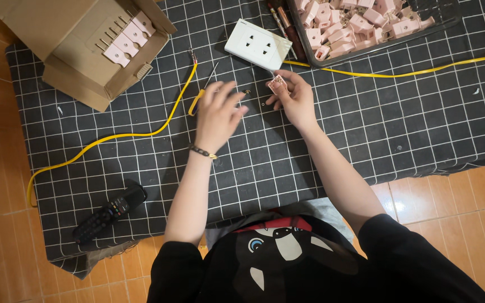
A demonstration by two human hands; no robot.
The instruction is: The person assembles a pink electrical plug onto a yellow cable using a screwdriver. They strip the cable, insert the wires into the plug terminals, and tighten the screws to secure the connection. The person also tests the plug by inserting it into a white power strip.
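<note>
My right hand (pixel 294 100) pinches a small pink plug part (pixel 277 84) between thumb and fingers, just below a white wall socket (pixel 257 44). My left hand (pixel 218 114) hovers flat with fingers spread over the black checked cloth (pixel 366 129), its fingertips close to a yellow-handled screwdriver (pixel 200 96) and a tiny screw (pixel 247 91). A bead bracelet circles my left wrist.
A cardboard box (pixel 79 62) at the back left holds pink plugs with prongs (pixel 126 38). A dark tray (pixel 366 25) at the back right is full of pink plug parts. A yellow cable (pixel 113 136) runs across the cloth. A black remote (pixel 110 212) lies near left.
</note>
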